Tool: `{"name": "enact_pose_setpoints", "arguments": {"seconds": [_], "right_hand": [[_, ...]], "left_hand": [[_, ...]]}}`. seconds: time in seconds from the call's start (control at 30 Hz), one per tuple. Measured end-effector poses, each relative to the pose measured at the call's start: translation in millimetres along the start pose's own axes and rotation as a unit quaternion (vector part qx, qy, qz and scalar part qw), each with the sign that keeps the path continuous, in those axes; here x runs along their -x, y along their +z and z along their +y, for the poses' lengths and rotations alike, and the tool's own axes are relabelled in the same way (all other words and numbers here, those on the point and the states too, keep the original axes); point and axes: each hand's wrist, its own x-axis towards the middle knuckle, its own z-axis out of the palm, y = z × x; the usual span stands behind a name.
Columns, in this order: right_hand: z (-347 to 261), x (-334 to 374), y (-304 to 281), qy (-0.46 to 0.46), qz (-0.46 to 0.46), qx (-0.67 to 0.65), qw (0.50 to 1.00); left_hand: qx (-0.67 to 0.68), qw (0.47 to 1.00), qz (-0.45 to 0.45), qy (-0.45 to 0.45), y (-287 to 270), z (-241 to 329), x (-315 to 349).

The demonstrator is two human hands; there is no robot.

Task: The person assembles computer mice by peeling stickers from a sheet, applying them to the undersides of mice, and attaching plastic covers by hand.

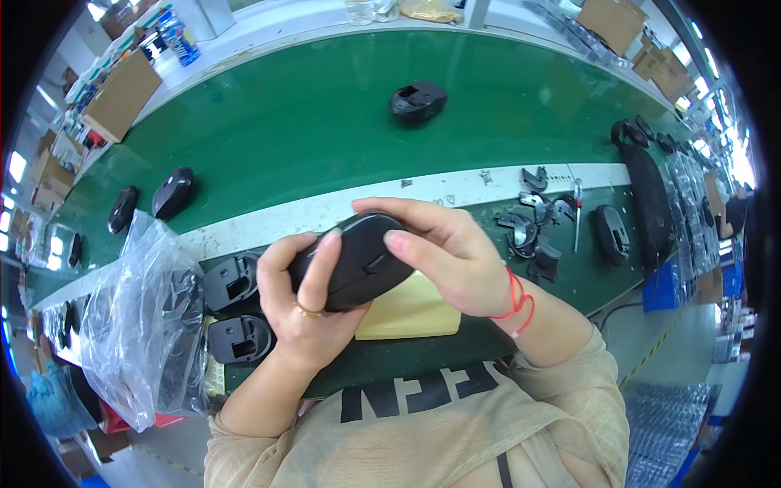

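Observation:
A black computer mouse (358,264) is held up between both my hands, over a yellow pad (411,313) on the bench. My left hand (305,305) grips its left end, with fingers bent over the top. My right hand (447,252) is closed round the other end, thumb pressed on the shell. Part of the mouse is hidden behind my fingers. Beside my left hand lie two mouse bodies with open undersides, one farther mouse body (232,282) and one nearer mouse body (242,339).
A clear plastic bag (142,325) with dark parts stands at the left. Further mice sit on the green belt (285,122), including an upturned mouse (419,100). To the right are loose black parts (537,224), a screwdriver (578,215), another mouse (612,234) and a black case (647,195).

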Motion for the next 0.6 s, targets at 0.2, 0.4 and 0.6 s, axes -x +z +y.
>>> {"name": "enact_pose_setpoints", "arguments": {"seconds": [0.2,0.4,0.6], "right_hand": [[-38,11,-21,-0.147,0.027,0.42,0.895],[-40,67,-92,0.184,0.102,0.787,0.58],[-28,72,-102,0.166,0.058,0.746,0.642]], "left_hand": [[0.179,0.957,-0.052,-0.22,-7,-7,0],[0.582,0.67,-0.005,-0.461,-15,4,-9],[0.587,0.677,-0.033,-0.443,-14,6,-8]]}}
